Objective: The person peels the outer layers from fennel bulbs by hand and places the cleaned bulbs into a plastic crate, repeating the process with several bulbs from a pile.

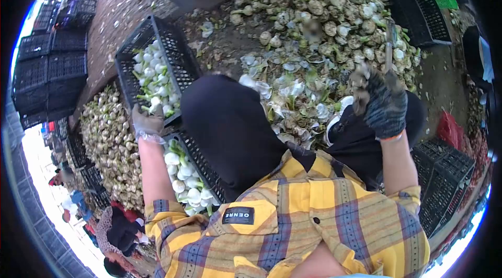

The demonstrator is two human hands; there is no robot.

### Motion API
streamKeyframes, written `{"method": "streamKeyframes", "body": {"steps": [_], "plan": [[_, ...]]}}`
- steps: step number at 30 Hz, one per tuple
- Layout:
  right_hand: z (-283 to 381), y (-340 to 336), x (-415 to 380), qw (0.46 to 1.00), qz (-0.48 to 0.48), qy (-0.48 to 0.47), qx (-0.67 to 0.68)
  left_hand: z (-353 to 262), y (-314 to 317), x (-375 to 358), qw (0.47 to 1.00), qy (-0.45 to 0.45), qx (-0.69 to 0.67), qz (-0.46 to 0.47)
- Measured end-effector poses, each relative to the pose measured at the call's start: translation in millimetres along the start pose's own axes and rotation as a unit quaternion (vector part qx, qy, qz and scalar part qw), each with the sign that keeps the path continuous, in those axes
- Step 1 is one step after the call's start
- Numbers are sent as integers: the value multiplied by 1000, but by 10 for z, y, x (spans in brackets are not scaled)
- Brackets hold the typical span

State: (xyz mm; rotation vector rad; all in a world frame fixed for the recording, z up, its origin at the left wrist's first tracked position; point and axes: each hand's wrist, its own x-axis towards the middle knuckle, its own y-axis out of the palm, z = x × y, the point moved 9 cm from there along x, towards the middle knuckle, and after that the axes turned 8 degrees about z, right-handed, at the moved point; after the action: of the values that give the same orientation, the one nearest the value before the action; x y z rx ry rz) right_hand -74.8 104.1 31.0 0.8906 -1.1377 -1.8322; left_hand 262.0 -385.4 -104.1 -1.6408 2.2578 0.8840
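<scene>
Peelings point(293, 87) litter the dark floor point(222, 50) in the head view, with a pile point(327, 11) of dirty bulbs at one o'clock. At nine o'clock the gloved left hand point(148, 123) is at the near end of a crate point(177, 58) of white bulbs point(151, 71); whether its grip pinches one, I cannot tell. A careless sweep there could roll a bulb over the rim. At two o'clock the right hand's point(386, 105) grip is closed round a knife point(388, 58), pointing away; a slip on damp skins could cut glove or knee point(225, 116).
</scene>
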Motion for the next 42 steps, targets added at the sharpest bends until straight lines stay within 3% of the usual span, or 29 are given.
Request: {"method": "streamKeyframes", "body": {"steps": [1, 4, 5, 8, 9, 11, 12, 13, 14, 15, 16, 17, 21, 22, 24, 26, 29, 30, 33, 34, 35, 37, 38, 39, 40, 42], "plan": [[159, -40, 72, 999, -23, -16, -30, -26, 166, 58, 998, -1, 56, 1], [595, -160, 216, 989, -87, -72, -93, 15, 1420, 182, 988, -100, -4, 117], [713, -198, 249, 985, -105, -96, -96, 16, 1846, 276, 974, -89, 73, 196], [820, -197, 314, 989, -33, -120, -78, 197, 3159, 137, 921, 15, 306, 240], [787, -163, 338, 992, -18, -113, -53, 374, 3471, 141, 874, 50, 393, 281], [754, -137, 361, 993, -26, -110, -21, 888, 3972, 344, 685, 231, 590, 359], [760, -155, 368, 992, -47, -113, -14, 1164, 4128, 284, 617, 228, 659, 366], [778, -184, 367, 991, -66, -116, -7, 1456, 4251, 298, 543, 231, 716, 372], [784, -230, 345, 991, -88, -103, -19, 1725, 4229, 347, 502, 186, 764, 360], [813, -209, 331, 988, -92, -111, -48, 2025, 4252, 434, 449, 251, 779, 358], [830, -178, 329, 985, -97, -118, -76, 2332, 4142, 533, 405, 154, 832, 346], [838, -237, 326, 985, -109, -105, -85, 2616, 4043, 620, 389, 201, 829, 348], [844, -382, 241, 969, -187, -78, -140, 3158, 3883, 616, 317, 150, 868, 352], [818, -432, 254, 981, -149, -70, -102, 3291, 3811, 653, 305, 130, 874, 356], [837, -453, 245, 963, -205, -42, -170, 3512, 3653, 781, 292, 196, 870, 344], [841, -425, 231, 947, -243, -32, -207, 3552, 3626, 785, 277, 234, 874, 324], [824, -427, 198, 932, -284, -2, -226, 3424, 3693, 727, 261, 189, 886, 335], [807, -473, 210, 937, -263, 13, -231, 3281, 3797, 672, 272, 226, 878, 323], [801, -394, 255, 919, -259, 9, -298, 2860, 3970, 746, 415, 195, 840, 290], [801, -353, 307, 925, -180, 1, -335, 2658, 4038, 740, 505, 181, 798, 275], [753, -393, 299, 921, -189, 26, -340, 2553, 4068, 795, 573, 156, 757, 272], [650, -416, 320, 917, -186, 50, -349, 2391, 4271, 648, 789, 90, 512, 327], [599, -430, 341, 918, -175, 48, -353, 2374, 4291, 546, 860, -27, 386, 334], [530, -481, 374, 923, -147, 18, -354, 2426, 4293, 745, 859, 14, 385, 337], [526, -433, 422, 927, -118, -14, -357, 2287, 4416, 459, 882, -29, 330, 336], [390, -441, 499, 908, -156, 92, -379, 2081, 4598, -87, 904, -93, 230, 348]]}}
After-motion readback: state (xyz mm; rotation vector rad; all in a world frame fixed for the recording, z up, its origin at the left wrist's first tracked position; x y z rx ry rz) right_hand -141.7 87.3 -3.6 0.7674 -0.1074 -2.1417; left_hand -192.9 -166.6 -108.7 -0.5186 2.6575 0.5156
